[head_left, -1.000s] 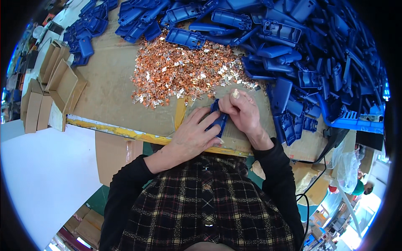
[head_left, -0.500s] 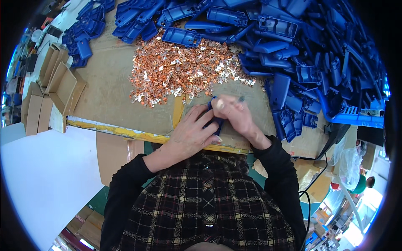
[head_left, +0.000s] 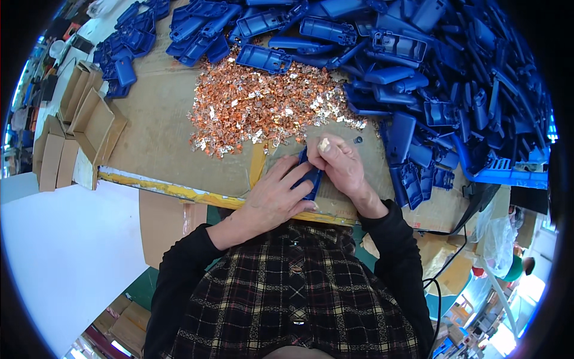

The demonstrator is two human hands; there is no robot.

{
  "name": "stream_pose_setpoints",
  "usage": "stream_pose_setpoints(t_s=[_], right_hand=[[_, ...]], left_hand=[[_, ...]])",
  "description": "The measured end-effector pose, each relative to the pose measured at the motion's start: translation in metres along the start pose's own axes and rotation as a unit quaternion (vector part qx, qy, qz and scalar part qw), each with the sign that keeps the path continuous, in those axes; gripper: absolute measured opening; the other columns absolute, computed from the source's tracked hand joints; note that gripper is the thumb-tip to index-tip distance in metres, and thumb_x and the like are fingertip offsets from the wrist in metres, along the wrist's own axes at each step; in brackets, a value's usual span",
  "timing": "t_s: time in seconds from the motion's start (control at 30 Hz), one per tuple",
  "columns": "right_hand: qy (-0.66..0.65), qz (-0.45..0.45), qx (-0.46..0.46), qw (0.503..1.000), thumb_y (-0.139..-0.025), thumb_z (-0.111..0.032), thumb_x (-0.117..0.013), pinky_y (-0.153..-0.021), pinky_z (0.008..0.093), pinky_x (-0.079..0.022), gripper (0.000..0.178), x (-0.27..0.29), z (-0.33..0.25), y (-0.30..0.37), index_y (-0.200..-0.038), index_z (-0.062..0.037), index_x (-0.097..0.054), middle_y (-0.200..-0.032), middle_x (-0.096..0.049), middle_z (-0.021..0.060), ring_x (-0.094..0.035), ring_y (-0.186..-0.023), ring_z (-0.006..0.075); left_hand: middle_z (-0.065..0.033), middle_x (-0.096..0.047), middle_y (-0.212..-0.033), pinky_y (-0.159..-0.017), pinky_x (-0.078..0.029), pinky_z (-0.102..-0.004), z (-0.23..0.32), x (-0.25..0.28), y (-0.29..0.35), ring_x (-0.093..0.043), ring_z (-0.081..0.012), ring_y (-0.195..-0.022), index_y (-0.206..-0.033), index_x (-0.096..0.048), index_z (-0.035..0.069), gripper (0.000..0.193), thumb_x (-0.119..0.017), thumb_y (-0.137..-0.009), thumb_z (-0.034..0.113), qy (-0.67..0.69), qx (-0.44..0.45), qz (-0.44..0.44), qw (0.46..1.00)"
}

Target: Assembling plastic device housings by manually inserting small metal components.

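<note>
A blue plastic housing (head_left: 310,184) lies at the table's near edge, partly hidden beneath my hands. The fingers of my left hand (head_left: 272,192) are curled over it and hold it down from the left. At the housing's far end, my right hand (head_left: 342,166) is closed with the thumb pressed against the curled fingers. Whatever it pinches is hidden. Just beyond the right knuckles sits a small dark ring-shaped piece (head_left: 358,140). Past both hands spreads a heap of small copper-coloured metal pieces (head_left: 263,105).
A large pile of blue housings (head_left: 397,131) fills the right and far side. More blue housings (head_left: 125,70) lie at the far left. Open cardboard boxes (head_left: 95,122) stand on the left, and a blue plastic crate (head_left: 508,176) is at the right edge. A black cable (head_left: 439,281) hangs at lower right.
My right hand, blurred before, is now sharp and more tightly curled at the housing's far end. The dark ring-shaped piece now shows apart from it. The whole view has shifted slightly.
</note>
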State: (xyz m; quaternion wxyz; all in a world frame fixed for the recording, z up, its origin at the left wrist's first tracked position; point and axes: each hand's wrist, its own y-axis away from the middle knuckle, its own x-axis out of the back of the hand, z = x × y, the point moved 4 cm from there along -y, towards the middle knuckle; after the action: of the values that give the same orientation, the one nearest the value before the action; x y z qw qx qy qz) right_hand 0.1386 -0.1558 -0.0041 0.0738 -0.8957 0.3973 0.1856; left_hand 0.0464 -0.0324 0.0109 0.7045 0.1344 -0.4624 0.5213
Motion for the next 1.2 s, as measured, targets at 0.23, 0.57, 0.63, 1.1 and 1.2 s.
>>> stream_pose_setpoints(t_s=[0.23, 0.57, 0.63, 1.1, 1.2], right_hand=[[0.213, -0.057, -0.013, 0.975, -0.102, -0.028, -0.051, -0.061, 0.0258, -0.034, 0.034, -0.011, -0.006, 0.001, -0.077, -0.0062, -0.048, -0.071, -0.042, -0.0037, -0.037, -0.069, 0.0058], [0.220, 0.109, 0.024, 0.969, -0.101, -0.026, -0.051, -0.062, 0.0271, -0.035, 0.035, -0.003, -0.022, -0.012, -0.075, -0.0030, -0.051, -0.069, -0.045, 0.0006, -0.041, -0.067, 0.0094], [0.430, 0.131, 0.045, 0.892, -0.095, -0.017, -0.060, -0.063, 0.0306, -0.042, 0.020, -0.001, -0.024, -0.018, -0.083, -0.0007, -0.057, -0.071, -0.052, 0.0071, -0.054, -0.071, 0.0158], [0.566, 0.126, 0.120, 0.806, -0.087, -0.005, -0.059, -0.075, 0.0458, -0.047, 0.008, -0.002, -0.014, -0.019, -0.093, 0.0010, -0.059, -0.091, -0.057, 0.0201, -0.058, -0.087, 0.0392], [0.599, 0.106, 0.158, 0.778, -0.090, -0.007, -0.055, -0.075, 0.0491, -0.050, 0.011, -0.006, -0.017, -0.018, -0.094, 0.0024, -0.057, -0.093, -0.059, 0.0210, -0.062, -0.086, 0.0412]], left_hand=[[-0.0167, -0.051, -0.123, -0.102, -0.043, -0.0467, -0.002, 0.000, 0.001, -0.046, -0.0394, -0.120, -0.104, -0.056, 0.003, 0.042, -0.074, -0.076, 0.029, -0.008, 0.000, -0.001, 1.000], [-0.0166, -0.052, -0.126, -0.101, -0.043, -0.0465, -0.005, 0.009, 0.010, -0.048, -0.0394, -0.118, -0.099, -0.057, 0.005, 0.041, -0.075, -0.074, 0.030, 0.009, -0.041, 0.034, 0.999], [-0.0144, -0.056, -0.126, -0.099, -0.045, -0.0463, -0.015, 0.023, 0.022, -0.051, -0.0400, -0.117, -0.094, -0.058, 0.006, 0.041, -0.079, -0.072, 0.032, 0.031, -0.060, 0.036, 0.997], [-0.0071, -0.066, -0.109, -0.086, -0.045, -0.0400, -0.142, 0.123, -0.076, -0.058, -0.0287, -0.098, -0.100, -0.069, 0.005, 0.019, -0.066, -0.081, 0.006, -0.251, -0.036, 0.174, 0.952], [-0.0052, -0.066, -0.105, -0.082, -0.045, -0.0391, -0.146, 0.100, -0.096, -0.058, -0.0257, -0.095, -0.099, -0.070, 0.007, 0.021, -0.066, -0.079, 0.006, -0.279, -0.058, 0.109, 0.952]])
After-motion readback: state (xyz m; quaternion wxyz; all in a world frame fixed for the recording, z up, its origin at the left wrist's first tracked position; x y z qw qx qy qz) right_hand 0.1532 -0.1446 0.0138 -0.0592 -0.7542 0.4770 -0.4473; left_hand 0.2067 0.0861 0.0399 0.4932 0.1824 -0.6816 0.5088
